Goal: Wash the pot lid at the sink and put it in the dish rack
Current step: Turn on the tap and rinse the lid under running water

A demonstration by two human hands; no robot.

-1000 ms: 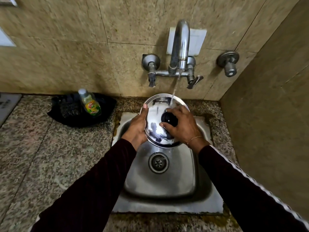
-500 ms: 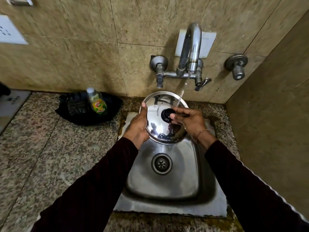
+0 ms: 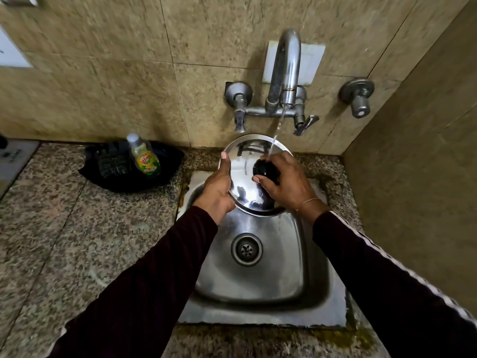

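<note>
A round steel pot lid [image 3: 244, 161] with a black knob [image 3: 265, 169] is held tilted over the back of the steel sink [image 3: 260, 277]. My left hand [image 3: 218, 188] grips its left rim, thumb lying on the top face. My right hand [image 3: 286, 180] curls its fingers round the black knob. Water runs from the tap [image 3: 285, 71] in a thin stream onto the lid beside the knob. No dish rack is in sight.
A dish-soap bottle [image 3: 144, 158] and a dark scrubber [image 3: 112, 164] sit in a black tray [image 3: 170, 156] on the granite counter [image 3: 77, 241] left of the sink. A tiled wall rises close on the right. The drain [image 3: 246, 249] lies below the lid.
My right hand's fingers have closed round the knob, where half a second ago they lay flatter against it. The lid stays under the running water; the view has shifted slightly.
</note>
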